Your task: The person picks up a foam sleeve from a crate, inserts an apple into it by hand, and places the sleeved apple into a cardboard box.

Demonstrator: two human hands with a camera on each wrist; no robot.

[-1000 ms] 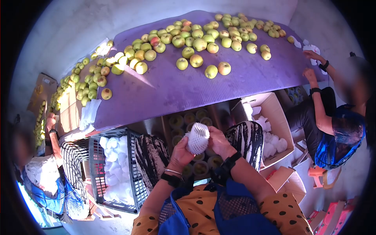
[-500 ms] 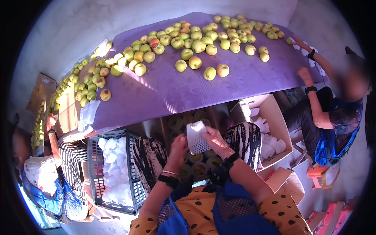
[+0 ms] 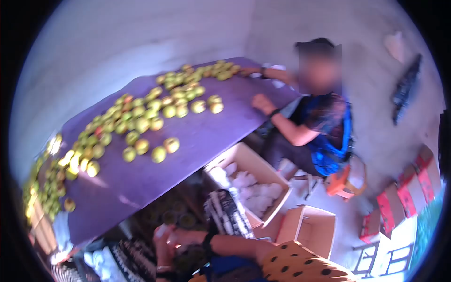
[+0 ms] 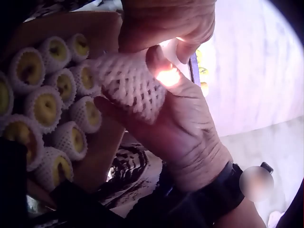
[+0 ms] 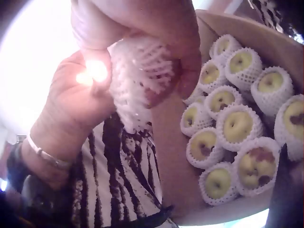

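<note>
Gripping a white foam net sleeve (image 4: 130, 88) between them, both hands work close together just above an open cardboard box (image 5: 175, 156). Seen from the left wrist camera, the right hand (image 4: 185, 128) cups the sleeve from below with its thumb pressed against the mesh, while the left hand (image 4: 166, 21) curls over the sleeve's top edge. From the right wrist camera the same pairing shows from the other side — the left hand (image 5: 78, 102) holds the sleeve (image 5: 140, 78) with thumb and fingers clenched on it, and the right hand's fingers (image 5: 185, 61) wrap over its upper part. Whether fruit sits inside the sleeve cannot be told.

Inside the box lie rows of netted apples (image 5: 235, 126), each yellow-green fruit seated in its own white foam sleeve, touching its neighbours.

In the head view — blurred — the hands sit low in the frame beside black-and-white patterned trousers (image 3: 225, 214). A purple table (image 3: 188, 141) carries many loose apples (image 3: 141, 124). Another person (image 3: 312, 124) sits at its far end, one hand resting on the purple surface. A box of white foam sleeves (image 3: 251, 188) stands beneath the table edge.
</note>
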